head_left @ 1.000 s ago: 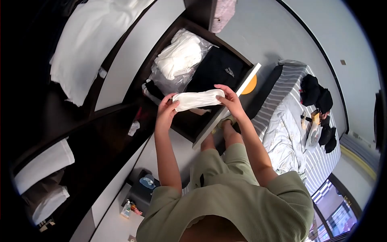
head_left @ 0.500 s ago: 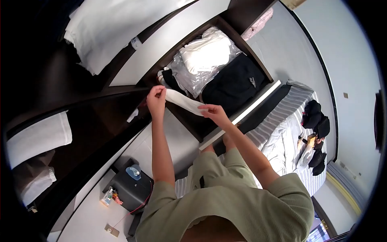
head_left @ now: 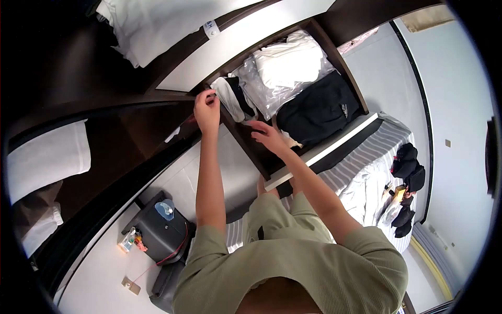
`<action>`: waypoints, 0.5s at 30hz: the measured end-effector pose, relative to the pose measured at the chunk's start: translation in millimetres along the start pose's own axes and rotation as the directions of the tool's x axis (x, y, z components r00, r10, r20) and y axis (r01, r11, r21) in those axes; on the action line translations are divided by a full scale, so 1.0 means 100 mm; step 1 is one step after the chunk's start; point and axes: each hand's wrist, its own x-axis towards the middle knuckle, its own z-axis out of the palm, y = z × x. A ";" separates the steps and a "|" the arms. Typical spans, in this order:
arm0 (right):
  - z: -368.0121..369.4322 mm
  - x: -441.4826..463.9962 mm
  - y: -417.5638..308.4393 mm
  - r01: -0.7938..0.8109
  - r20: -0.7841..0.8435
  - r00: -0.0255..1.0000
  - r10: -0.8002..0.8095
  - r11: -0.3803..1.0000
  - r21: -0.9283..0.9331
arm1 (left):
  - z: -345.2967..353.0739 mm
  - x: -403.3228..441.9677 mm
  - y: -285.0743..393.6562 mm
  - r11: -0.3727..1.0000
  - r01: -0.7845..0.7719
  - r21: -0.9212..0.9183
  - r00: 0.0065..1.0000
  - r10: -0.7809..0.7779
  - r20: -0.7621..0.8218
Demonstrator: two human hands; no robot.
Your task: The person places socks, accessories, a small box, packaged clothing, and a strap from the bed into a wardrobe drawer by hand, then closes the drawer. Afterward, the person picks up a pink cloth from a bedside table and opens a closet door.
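The folded white cloth [head_left: 228,99] lies in the left end of the open drawer [head_left: 320,152], beside a black item [head_left: 240,95]. At the cloth's upper left end is my left hand [head_left: 207,106], its fingers curled; whether they still hold the edge is hard to see. My right hand [head_left: 265,135] is over the drawer near the cloth's lower end, fingers apart and holding nothing. White clothing in clear plastic [head_left: 287,63] and a folded black garment [head_left: 316,111] fill the drawer's other part.
White fabric [head_left: 157,26] hangs at the upper left above a dark shelf. A striped bed [head_left: 366,172] with black items [head_left: 408,167] stands to the right. Below left are a dark grey case [head_left: 162,230] and small bottles [head_left: 129,239].
The white cloth, earlier stretched between both hands, has been lowered into the drawer's left side. My right hand has let go of it. The view has shifted, with the drawer further right.
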 end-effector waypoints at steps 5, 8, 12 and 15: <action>-0.11 -0.12 0.04 -0.005 -0.009 1.000 0.005 1.000 -0.012 | -0.04 -0.29 -0.04 0.992 0.110 -0.062 0.991 -0.105 0.078; -0.15 -0.16 0.07 0.012 -0.025 1.000 -0.011 0.999 0.036 | -0.02 -0.46 0.02 0.984 0.122 -0.130 0.989 -0.109 0.097; -0.12 -0.24 -0.04 0.035 -0.073 0.997 -0.031 0.998 0.051 | 0.06 -0.66 0.17 0.958 0.139 -0.250 0.985 -0.108 0.134; -0.10 -0.32 -0.19 0.075 -0.094 0.993 -0.068 0.995 0.070 | 0.11 -0.79 0.32 0.932 0.180 -0.315 0.973 -0.120 0.199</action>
